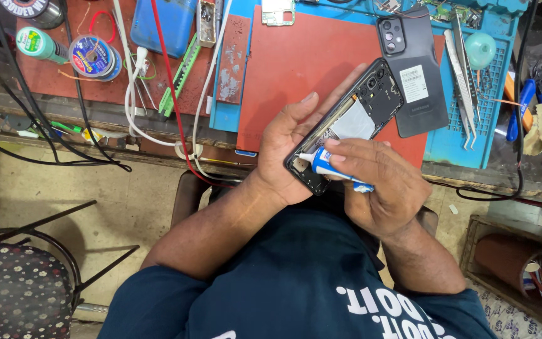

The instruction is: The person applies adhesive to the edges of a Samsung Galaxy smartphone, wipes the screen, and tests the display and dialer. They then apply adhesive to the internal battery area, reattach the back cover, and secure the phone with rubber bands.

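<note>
Black phone: an opened phone [352, 122] without its back lies in the left hand, held above the near edge of the table, tilted, with the camera end pointing to the far right.
Left hand: the left hand [286, 154] is under the phone and half closed around it; the thumb lies on the left side and the fingers support it from below.
Right hand: the right hand [381, 179] is closed on a small white and blue glue tube [330, 166]; the fingers press on the tube from above.
Glue tube: the tip of the tube touches the lower end of the phone, near its bottom corner.
Back cover: a dark grey back cover [412, 69] lies flat on the table, just beside the phone, on the right part of the red mat.
Red mat: the red mat [296, 63] covers the middle of the table, on top of a blue work mat [490, 107].
Tweezers: metal tweezers [462, 69] lie on the blue work mat, near the right edge of the table.
Left side of the table: a green bottle [39, 44], a spool of wire [92, 56] and red and white cables [170, 94] lie there, well apart from the hands.
Chair: a chair with a dotted seat [14, 289] stands on the floor at the lower left.
</note>
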